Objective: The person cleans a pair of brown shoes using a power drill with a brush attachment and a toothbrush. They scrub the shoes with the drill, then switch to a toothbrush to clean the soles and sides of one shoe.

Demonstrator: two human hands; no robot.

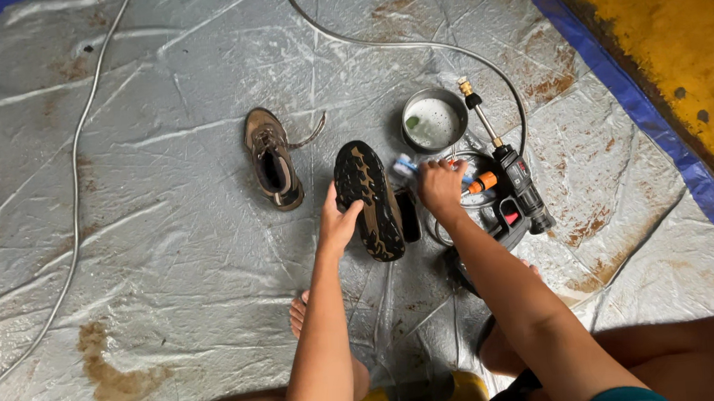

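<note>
Shoes being cleaned on a wet silver tarp (pixel 169 237): that is how we read the head view, the only one we have. Our left hand (pixel 340 222) props one shoe (pixel 368 200) on its side, dark sole turned up toward us, fingers wrapped around its near edge in a firm grip. Our right hand (pixel 440 185) is down among a small clutter just right of that shoe, its grip closed on something pale with a blue end; it may be a brush or a small bottle, though the hand covers too much for us to be sure. Beside it lies a black spray gun (pixel 515 191) with a brass-tipped nozzle, its hose (pixel 413 44) looping away across the tarp. A round metal bowl (pixel 433 120) with cloudy water sits just beyond. The other shoe (pixel 273 158), brown and upright, laces loose, rests well to the left of the held one.

We judge the step to be picking up a cleaning tool while the sole is held ready. The next move calls for bringing that tool across to the treads, with the left hand keeping the shoe steady and tilted.
</note>
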